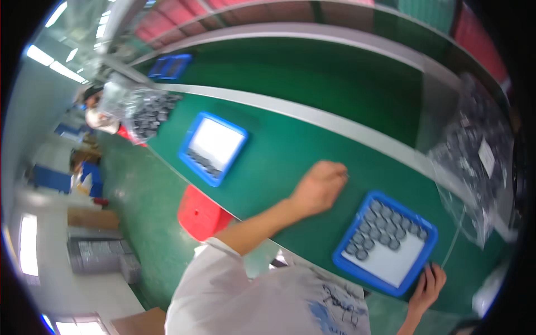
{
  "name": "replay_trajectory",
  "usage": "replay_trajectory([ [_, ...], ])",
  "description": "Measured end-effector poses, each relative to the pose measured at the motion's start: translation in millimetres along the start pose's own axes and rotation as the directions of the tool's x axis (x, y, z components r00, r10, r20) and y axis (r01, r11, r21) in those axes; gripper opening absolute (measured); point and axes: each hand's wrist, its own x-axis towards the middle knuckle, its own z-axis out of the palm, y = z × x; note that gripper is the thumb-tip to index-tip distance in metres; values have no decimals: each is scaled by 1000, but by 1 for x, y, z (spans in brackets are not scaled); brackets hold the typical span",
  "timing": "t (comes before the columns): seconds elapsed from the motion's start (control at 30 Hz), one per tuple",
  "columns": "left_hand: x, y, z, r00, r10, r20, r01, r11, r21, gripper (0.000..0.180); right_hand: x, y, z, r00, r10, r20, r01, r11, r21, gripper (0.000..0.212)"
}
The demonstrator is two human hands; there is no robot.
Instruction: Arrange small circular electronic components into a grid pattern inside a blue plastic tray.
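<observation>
My left hand (321, 187) is closed in a fist above the green table, left of the near blue tray (347, 266). Its curled fingers hide whatever may be in it. Rows of small round dark grey parts (385, 226) cover the far and left portion of that tray's white bottom. At the tray's right corner, my right hand (430, 285) has its fingers bent close against the rim. Something small and dark shows by its fingertips, too blurred to name.
Farther left on the table (279, 151) lies another blue tray (244, 135) with a few dark parts along one side. Clear bags of dark parts stand at the far left (148, 111) and right (474, 156). A red stool (198, 212) stands beside the table; a pale rail (312, 114) runs behind.
</observation>
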Motion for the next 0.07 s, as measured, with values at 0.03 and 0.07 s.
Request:
replay_trajectory([
  [0.03, 2, -1, -2, 1000, -17, 9, 17, 1000, -10, 16, 3, -3, -1, 1000, 19, 4, -19, 1000, -21, 20],
  [0.07, 4, -3, -4, 999, -19, 45, 19, 1000, 8, 17, 6, -5, -4, 999, 27, 23, -26, 999, -21, 24],
])
